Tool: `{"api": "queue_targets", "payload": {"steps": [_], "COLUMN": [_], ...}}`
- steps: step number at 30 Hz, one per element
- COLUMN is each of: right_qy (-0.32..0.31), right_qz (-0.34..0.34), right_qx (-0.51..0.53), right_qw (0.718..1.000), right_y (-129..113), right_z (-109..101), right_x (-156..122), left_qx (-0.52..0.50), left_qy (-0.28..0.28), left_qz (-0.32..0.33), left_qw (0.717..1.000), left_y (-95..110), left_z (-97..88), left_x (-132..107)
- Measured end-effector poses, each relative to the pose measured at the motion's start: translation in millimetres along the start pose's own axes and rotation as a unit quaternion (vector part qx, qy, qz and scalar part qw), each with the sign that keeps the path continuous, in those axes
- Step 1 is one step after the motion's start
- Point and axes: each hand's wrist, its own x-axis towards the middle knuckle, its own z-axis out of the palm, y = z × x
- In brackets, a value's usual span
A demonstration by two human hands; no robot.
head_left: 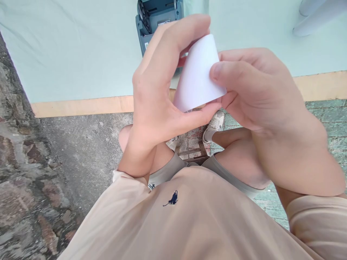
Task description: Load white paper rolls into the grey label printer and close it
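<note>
A white paper roll [199, 77] is held up between both hands, above the near edge of the table. My left hand [159, 79] wraps around its left side, fingers over the top and thumb along the bottom. The thumb of my right hand [249, 83] presses on the paper at the roll's right edge, with the other fingers behind or under it, partly hidden. Behind my left hand stands a dark blue-grey machine [162, 14] that looks like a label printer, its inside exposed. My fingers and the roll cover its lower part.
A pale green cloth [81, 50] covers the table, whose near edge has a tan border [86, 105]. More white rolls [317, 18] stand at the far right. A stone wall [24, 187] rises at the left. My legs and a wooden stool [193, 153] are below.
</note>
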Motion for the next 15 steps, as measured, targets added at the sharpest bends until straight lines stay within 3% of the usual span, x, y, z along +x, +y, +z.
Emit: {"api": "queue_targets", "payload": {"steps": [4,7,12,15], "right_qy": [-0.012,-0.014,-0.044,-0.056], "right_qz": [0.005,0.02,0.003,0.014], "right_qx": [0.028,0.002,0.04,0.074], "right_qw": [1.0,1.0,0.998,0.996], "right_y": [4,6,6,6], "right_z": [-1,-3,-5,-5], "right_x": [2,3,4,5], "left_qx": [-0.028,-0.004,-0.008,0.0], "left_qy": [0.026,0.017,-0.015,-0.022], "left_qz": [0.048,0.038,0.088,0.06], "left_qw": [0.998,0.999,0.996,0.998], "left_y": [-9,-13,-16,-8], "left_z": [3.7,4.5,1.7,-2.0], "left_x": [-1,-2,-3,-2]}}
